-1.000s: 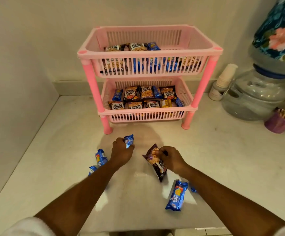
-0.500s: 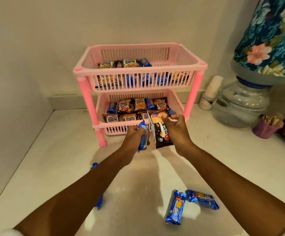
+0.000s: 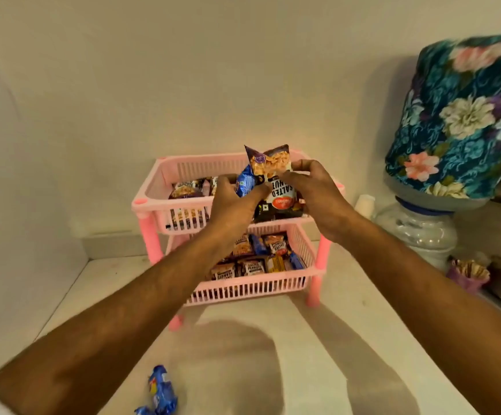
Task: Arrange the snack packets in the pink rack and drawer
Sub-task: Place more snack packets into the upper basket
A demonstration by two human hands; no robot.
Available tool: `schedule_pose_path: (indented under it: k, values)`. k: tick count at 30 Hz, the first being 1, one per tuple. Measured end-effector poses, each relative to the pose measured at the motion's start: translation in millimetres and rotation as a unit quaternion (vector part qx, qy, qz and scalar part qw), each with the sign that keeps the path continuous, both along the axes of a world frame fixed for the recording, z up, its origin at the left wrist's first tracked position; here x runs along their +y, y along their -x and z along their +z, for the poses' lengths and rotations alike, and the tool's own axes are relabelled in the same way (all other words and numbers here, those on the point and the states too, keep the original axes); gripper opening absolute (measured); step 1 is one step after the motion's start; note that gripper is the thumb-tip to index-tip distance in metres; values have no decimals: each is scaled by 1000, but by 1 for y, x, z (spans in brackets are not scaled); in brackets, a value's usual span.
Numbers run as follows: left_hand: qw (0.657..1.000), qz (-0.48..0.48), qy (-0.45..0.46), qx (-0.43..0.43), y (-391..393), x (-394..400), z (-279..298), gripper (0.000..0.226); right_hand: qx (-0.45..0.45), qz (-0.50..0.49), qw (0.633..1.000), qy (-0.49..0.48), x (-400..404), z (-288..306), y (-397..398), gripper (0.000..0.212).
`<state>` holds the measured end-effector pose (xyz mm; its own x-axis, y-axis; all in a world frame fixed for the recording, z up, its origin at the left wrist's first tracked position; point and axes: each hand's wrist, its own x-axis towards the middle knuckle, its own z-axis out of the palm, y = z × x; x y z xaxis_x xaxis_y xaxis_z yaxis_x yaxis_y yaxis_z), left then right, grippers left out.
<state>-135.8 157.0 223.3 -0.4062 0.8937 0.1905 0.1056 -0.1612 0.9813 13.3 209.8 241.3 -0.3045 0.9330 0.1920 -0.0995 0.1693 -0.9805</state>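
Two packets are held over the top tier of the pink rack [image 3: 153,187]: a small blue biscuit packet [image 3: 245,184] is pinched in the curled fingers [image 3: 228,187] of the left hand [image 3: 234,205], and a dark peanut packet [image 3: 276,181] is gripped by the right hand [image 3: 315,193], thumb and fingers closed on its edges, w/ the packet upright and tilted.

For the step in hand, each packet prob. should be lowered flat into the top tier beside those already there, label up, one at a time, so nothing is knocked over the rim. The foil is glossy and crinkly, so it may slide; a light release close to the stack is advised.

The rack is hard slatted plastic on round legs. The lower tier is packed w/ similar flat pouches. More blue packets [image 3: 161,390] are left on the pale, smooth table [image 3: 363,339], approx. at the near edge.
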Motion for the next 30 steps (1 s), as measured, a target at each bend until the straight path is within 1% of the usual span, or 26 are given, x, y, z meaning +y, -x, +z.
schedule_pose_path:
  k: [2, 5, 8, 10, 12, 14, 16, 18, 19, 20, 23, 25, 27, 28, 30]
  values:
    - [1000, 10, 3, 12, 6, 14, 20, 53, -28, 23, 999, -19, 12, 16, -1, 44]
    - [999, 6, 17, 40, 15, 40, 41, 53, -56, 0, 998, -42, 36, 33, 6, 57]
    - [996, 5, 68, 50, 25, 70, 53, 47, -87, -46, 993, -60, 71, 43, 12, 58]
    - [994, 7, 102, 28, 28, 91, 58, 40, -133, -83, 985, -67, 98, 45, 14, 56]
    - [992, 20, 118, 41, 28, 112, 60, 40, -206, -111, 969, -73, 124, 41, 15, 55]
    - [988, 26, 128, 86, 26, 133, 61, 39, -292, -127, 944, -85, 150, 33, 17, 57]
    - [980, 11, 155, 126, 22, 153, 58, 36, -362, -133, 917, -100, 175, 26, 19, 57]
    - [969, -19, 171, 179, 22, 174, 53, 56, -420, -119, 892, -113, 194, 22, 25, 58]
    - [960, -29, 174, 216, 22, 184, 51, 63, -443, -109, 882, -122, 203, 20, 29, 61]
    - [951, -32, 177, 251, 22, 195, 48, 65, -461, -97, 872, -131, 211, 19, 33, 64]
    - [913, -57, 219, 338, 21, 220, 40, 50, -520, -54, 840, -147, 231, 13, 45, 66]
    - [884, -64, 264, 380, 21, 236, 33, 47, -565, -26, 811, -150, 242, 8, 51, 64]
    - [861, -57, 289, 415, 20, 246, 26, 43, -601, -5, 783, -160, 251, 0, 54, 66]
    - [844, -54, 297, 444, 20, 250, 22, 41, -616, 1, 771, -163, 254, -5, 55, 68]
    - [796, -56, 303, 522, 20, 257, 14, 37, -642, 11, 747, -171, 259, -12, 54, 71]
